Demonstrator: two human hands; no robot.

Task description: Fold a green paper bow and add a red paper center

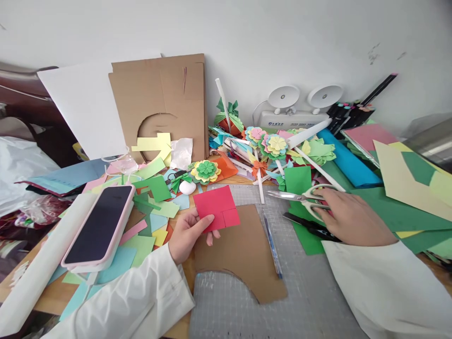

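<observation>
My left hand (187, 233) pinches the lower left edge of a folded red paper square (216, 207), holding it just above a cut brown cardboard piece (243, 256). My right hand (348, 216) rests on a pair of scissors (300, 197) with pale handles, fingers curled around the handle loops; the closed blades point left over green paper (298, 181). Both arms wear white sleeves.
A grey cutting mat (307, 287) lies under the cardboard, with a blue pen (271, 242) on it. A phone in a pink case (99, 226) sits at left on paper scraps. Paper flowers (271, 143), white paper sticks, cardboard sheets (165, 99) and coloured paper crowd the back and right.
</observation>
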